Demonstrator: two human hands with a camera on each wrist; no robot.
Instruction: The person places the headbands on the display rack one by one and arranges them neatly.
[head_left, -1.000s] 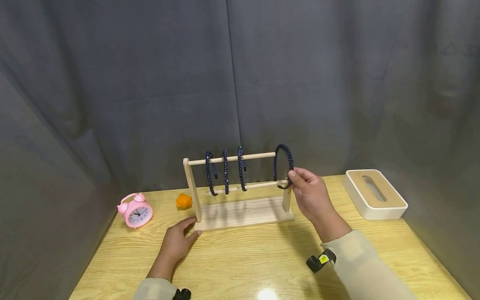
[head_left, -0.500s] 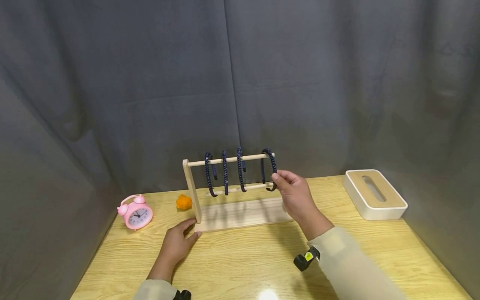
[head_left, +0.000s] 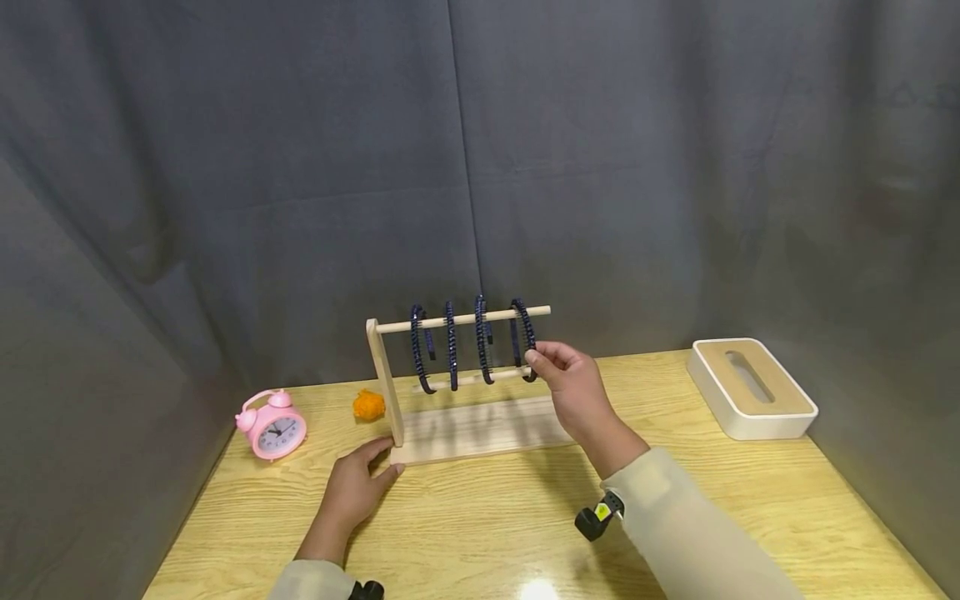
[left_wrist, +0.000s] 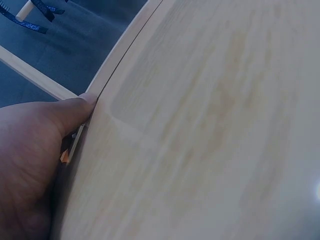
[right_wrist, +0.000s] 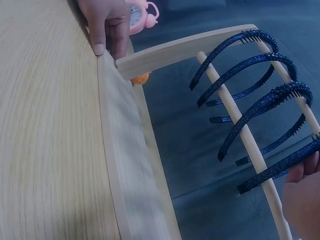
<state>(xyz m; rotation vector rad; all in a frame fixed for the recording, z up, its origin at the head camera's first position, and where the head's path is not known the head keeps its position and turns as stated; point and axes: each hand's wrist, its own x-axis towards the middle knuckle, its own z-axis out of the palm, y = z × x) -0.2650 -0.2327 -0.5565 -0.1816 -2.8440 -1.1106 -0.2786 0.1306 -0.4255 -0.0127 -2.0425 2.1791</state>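
A wooden headband rack with two horizontal dowels stands on the table. Three dark blue beaded headbands hang over its upper dowel: one at the left, a headband beside it, and a third headband. Toward the dowels' right end, my right hand pinches a fourth, similar headband by its front side, its loop around the upper dowel. My left hand grips the left end of the rack's base, thumb at the front edge and fingers by the upright.
A pink alarm clock stands at the left, and an orange fluffy ball lies behind the rack's left upright. At the right is a white tissue box with a wooden lid. Grey curtains enclose the table's back and sides.
My right hand has moved left, bringing the headband from the dowel's right tip onto the dowel, closer to the other three. The left hand has stayed on the base.
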